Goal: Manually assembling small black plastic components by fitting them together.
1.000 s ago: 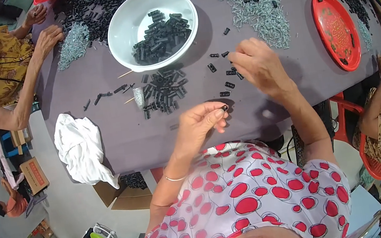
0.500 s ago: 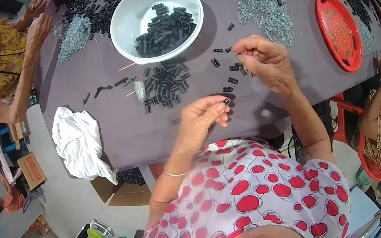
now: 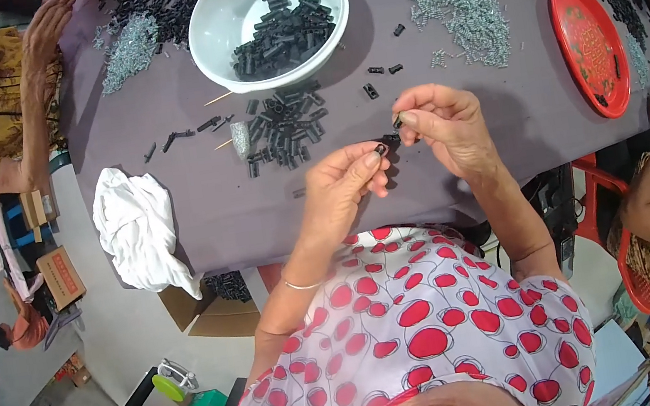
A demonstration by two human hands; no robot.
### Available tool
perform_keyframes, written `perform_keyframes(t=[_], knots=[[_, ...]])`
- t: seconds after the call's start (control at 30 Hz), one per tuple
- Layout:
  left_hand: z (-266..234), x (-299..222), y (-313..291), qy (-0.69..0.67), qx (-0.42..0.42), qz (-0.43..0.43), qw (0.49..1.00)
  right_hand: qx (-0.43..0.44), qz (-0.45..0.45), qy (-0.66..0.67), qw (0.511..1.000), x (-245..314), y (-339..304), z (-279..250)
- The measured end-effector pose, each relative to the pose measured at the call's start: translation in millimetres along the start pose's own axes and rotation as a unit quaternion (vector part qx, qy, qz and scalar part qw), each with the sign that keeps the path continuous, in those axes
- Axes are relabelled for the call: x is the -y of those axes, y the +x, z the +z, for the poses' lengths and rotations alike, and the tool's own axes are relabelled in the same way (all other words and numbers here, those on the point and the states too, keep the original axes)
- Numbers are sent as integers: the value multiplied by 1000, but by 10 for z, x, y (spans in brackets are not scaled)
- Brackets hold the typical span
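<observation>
A: First, where to look?

B: At the small black tube (image 3: 380, 149), pinched between thumb and index finger of the left hand (image 3: 345, 179), round end turned up toward the camera.

A: And the long axis?

B: Apparently upward out of the pinch; mostly covered by the fingers, so hard to judge.

A: Anything in the right hand (image 3: 446, 124)?

B: Holding a small dark piece (image 3: 397, 121), narrow grip, right at the tips of thumb and index finger. Too small to tell its exact kind or lean.

A: From there, which way to the tube?

B: Leftward and slightly toward the body. Near, yet apart.

A: Around the gap?

B: On the cloth-covered counter (image 3: 244, 223), just beside the right fingertips, some black parts (image 3: 391, 139), partly hidden.

A: Farther out?

B: Beyond the hands, a two-holed black piece (image 3: 370, 91); leftward, a heap of black tubes (image 3: 280, 130) below the white basin (image 3: 233, 23); to the right, a pile of small silvery parts (image 3: 475, 29), then a red oval tray (image 3: 583, 9).
</observation>
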State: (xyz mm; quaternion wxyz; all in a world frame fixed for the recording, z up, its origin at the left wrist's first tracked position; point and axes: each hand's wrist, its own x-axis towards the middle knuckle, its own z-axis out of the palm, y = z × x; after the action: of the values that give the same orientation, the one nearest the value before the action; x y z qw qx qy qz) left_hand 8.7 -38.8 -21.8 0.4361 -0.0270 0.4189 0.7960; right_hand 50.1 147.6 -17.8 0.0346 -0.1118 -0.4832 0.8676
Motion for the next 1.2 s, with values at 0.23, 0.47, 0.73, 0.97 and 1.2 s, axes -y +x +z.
perform_keyframes(t=[0.23, 0.47, 0.73, 0.97, 1.2], knots=[[101, 32, -26, 59, -39, 64, 995, -51, -117, -209, 970, 138, -194, 254], [204, 9, -76, 128, -61, 113, 983, -80, -237, -339, 907, 5, -209, 284], [206, 34, -74, 149, -64, 122, 979, -107, -226, -338, 907, -63, -249, 306], [216, 49, -57, 156, -80, 122, 977, -105, -238, -324, 910, -136, -232, 291], [223, 87, -33, 168, -98, 130, 972, -104, -257, -359, 891, -202, -207, 249]])
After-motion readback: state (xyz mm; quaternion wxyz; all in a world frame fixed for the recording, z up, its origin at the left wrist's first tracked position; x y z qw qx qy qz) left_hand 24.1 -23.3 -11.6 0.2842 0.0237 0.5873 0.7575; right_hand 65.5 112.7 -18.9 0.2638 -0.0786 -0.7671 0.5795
